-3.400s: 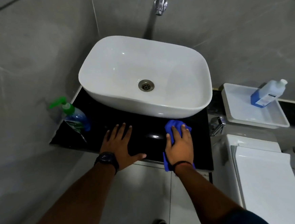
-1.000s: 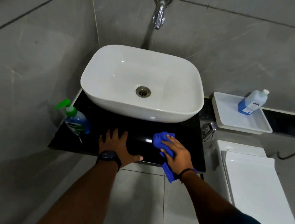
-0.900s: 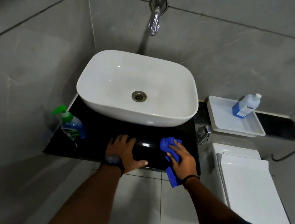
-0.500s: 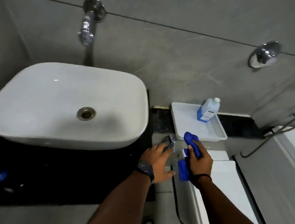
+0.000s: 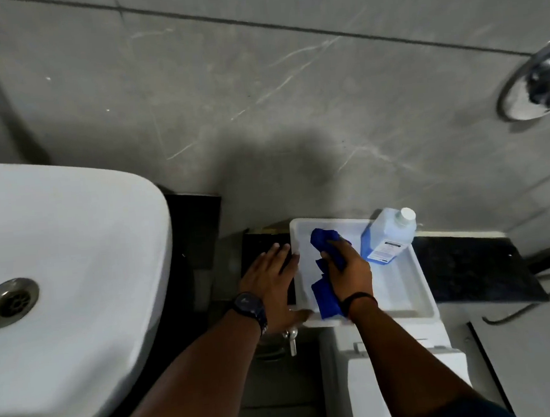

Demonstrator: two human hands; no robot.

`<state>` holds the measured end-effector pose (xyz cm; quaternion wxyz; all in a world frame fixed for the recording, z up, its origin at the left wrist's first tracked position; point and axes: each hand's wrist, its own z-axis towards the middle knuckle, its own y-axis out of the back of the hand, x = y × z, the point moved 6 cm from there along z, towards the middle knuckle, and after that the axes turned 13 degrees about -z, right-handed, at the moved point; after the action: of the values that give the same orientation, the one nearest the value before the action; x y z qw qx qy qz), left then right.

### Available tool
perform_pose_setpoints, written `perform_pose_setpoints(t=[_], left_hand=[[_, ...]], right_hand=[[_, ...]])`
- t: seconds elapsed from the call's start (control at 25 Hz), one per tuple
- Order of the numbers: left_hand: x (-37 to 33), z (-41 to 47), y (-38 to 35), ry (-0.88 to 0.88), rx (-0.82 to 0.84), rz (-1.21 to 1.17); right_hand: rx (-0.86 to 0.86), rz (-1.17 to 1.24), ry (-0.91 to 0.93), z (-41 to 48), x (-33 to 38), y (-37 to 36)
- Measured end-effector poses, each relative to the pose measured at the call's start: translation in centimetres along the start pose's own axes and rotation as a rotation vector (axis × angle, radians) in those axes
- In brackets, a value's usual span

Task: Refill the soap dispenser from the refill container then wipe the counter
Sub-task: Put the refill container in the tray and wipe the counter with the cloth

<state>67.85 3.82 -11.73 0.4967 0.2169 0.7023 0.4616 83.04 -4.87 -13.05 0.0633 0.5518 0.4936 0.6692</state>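
Right hand (image 5: 349,273) grips blue cloth (image 5: 326,298) inside white tray (image 5: 405,296) — refill bottle (image 5: 386,237) just beside; left hand (image 5: 271,286) flat, fingers straight, thumb touching tray's rim — holds nothing.

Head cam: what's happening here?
A person is working at the white tray beside the sink. Their right hand grips a blue cloth and holds it inside the tray, close to the refill bottle standing in the tray's far corner. The left hand lies flat against the tray's left rim, fingers straight.
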Motion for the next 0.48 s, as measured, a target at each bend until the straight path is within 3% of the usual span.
perform_pose_setpoints(t=[0.24,0.48], left_hand=[[1.5,2.5,-4.1,-0.030,0.087,0.002],[1.8,2.8,-5.7,-0.055,0.085,-0.007]], right_hand=[[0.115,-0.351,0.079,3.4,-3.4,-3.9],[0.215,-0.549,0.149,3.4,-5.4,-6.1]])
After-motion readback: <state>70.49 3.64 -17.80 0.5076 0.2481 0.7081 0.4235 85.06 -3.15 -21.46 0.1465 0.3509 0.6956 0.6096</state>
